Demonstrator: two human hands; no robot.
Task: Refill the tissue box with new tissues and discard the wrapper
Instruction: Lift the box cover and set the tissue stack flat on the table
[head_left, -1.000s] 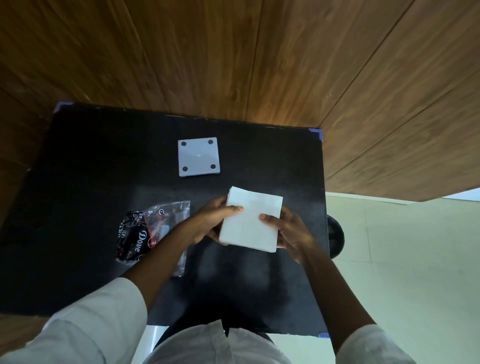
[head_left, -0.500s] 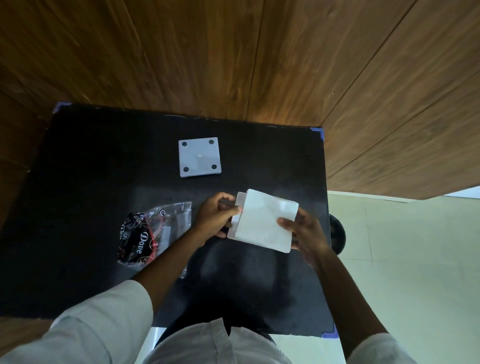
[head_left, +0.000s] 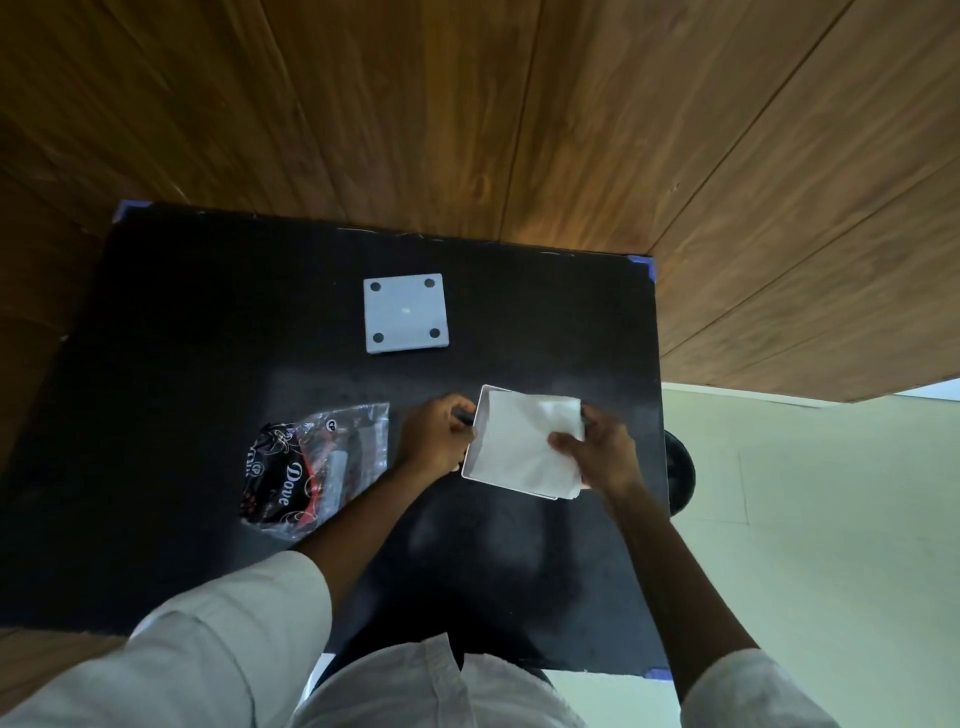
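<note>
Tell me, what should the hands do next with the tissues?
Probably press the tissues flat into the box. The right hand holds them on top, one corner hangs over the rim, and the left hand steadies the box. The lid and wrapper wait.

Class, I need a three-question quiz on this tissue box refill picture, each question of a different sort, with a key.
1. True or false: the wrapper lies on the table, left of the left hand.
2. Which hand presses the tissues into the tissue box? A) left B) right
3. Fill in: the square lid with four dark dots lies ___ the box, toward the wall.

Key: 1 true; 2 B, the right hand; 3 beyond.
</note>
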